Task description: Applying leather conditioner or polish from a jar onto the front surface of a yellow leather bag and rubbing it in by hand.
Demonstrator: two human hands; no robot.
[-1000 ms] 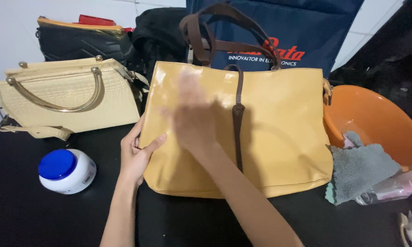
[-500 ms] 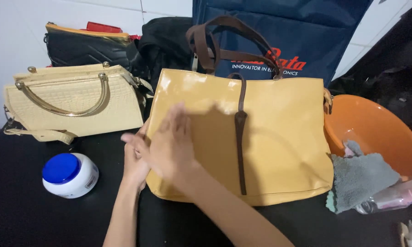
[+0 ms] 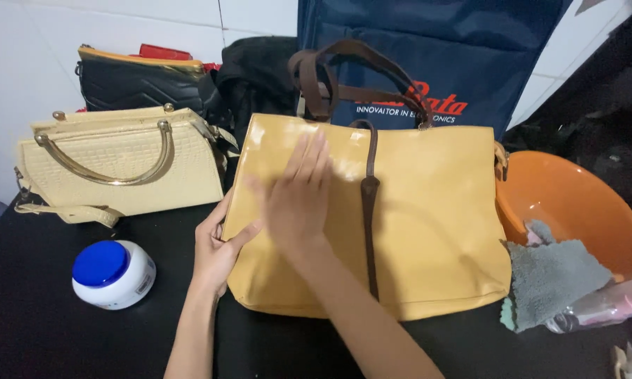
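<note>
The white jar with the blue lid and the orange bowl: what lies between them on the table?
In the head view, the yellow handbag lies between the jar and the bowl, with both hands on its left part.

Backdrop's a white tiled wall (image 3: 155,28) with thin grey grout lines, pretty evenly lit, no harsh shadows. Everything sits on a black table (image 3: 28,330), matte and dark, barely reflecting anything. A big navy fabric bag (image 3: 428,42) leans upright against the wall at the back, covering a good chunk of the tiles.
</note>
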